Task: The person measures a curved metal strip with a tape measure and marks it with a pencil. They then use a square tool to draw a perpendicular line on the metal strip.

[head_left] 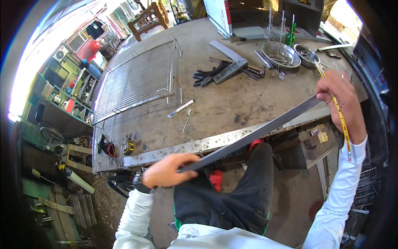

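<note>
A long, flat grey metal strip (255, 135) is held slantwise in front of me, low at the left and higher at the right. My left hand (166, 171) is closed around its lower left end, the fingers a little blurred. My right hand (344, 99) pinches the other end and also carries a yellow-and-black pencil (343, 126), whose back end lies along my wrist. Beneath the strip runs the metal-edged front of the worktable (224, 120). A white-and-dark marker (180, 108) rests on the tabletop beyond.
A wire grill rack (139, 76) occupies the table's left. At the far middle lie a metal square (228, 71), dark gloves (203, 78) and a hammer (258, 72). Bowls of small parts (282, 63) and a green bottle (291, 35) stand far right. A tape measure (127, 147) sits near left.
</note>
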The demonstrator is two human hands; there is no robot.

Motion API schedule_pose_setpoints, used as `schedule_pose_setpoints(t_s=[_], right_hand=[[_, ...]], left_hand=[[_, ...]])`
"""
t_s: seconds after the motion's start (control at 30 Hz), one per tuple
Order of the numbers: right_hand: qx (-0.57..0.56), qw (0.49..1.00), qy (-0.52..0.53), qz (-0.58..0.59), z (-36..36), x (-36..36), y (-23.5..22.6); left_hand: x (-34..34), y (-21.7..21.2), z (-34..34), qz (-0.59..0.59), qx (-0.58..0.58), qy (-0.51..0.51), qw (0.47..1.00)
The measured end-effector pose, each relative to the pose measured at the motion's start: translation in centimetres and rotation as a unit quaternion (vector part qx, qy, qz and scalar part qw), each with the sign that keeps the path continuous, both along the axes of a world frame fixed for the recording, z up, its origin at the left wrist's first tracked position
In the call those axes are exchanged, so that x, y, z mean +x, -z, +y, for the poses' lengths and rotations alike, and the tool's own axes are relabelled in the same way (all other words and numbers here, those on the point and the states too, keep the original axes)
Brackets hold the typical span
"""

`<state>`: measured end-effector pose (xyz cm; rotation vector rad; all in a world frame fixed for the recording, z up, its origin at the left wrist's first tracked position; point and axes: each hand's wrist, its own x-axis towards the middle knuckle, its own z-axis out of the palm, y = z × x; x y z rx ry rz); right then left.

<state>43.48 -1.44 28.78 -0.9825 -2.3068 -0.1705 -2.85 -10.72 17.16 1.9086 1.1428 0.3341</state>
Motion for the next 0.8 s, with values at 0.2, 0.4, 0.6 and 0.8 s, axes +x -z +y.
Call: schedule_pose_setpoints(t_s=[0.2, 0.4, 0.6, 0.8], right_hand=[[0.298, 0.942, -0.145, -0.058, -0.5, -10.2, -11.1], [0.209, 0.828, 0.013, 0.521, 7.6, -9.9, 0.5], [-0.185, 0.861, 0.227, 0.415, 19.7, -14.6, 23.8], [-0.278, 0.729, 0.425, 0.459, 28.5, -23.5, 27.2]], left_hand=[[12.5, -7.8, 3.8, -0.288, -0.026, -0.069, 0.955], [10.1, -10.1, 6.1, -0.431, 0.1, -0.141, 0.886], [7.5, -5.4, 5.3, -0.472, 0.187, -0.182, 0.842], [5.5, 3.6, 0.6, -0.521, 0.14, -0.236, 0.808]])
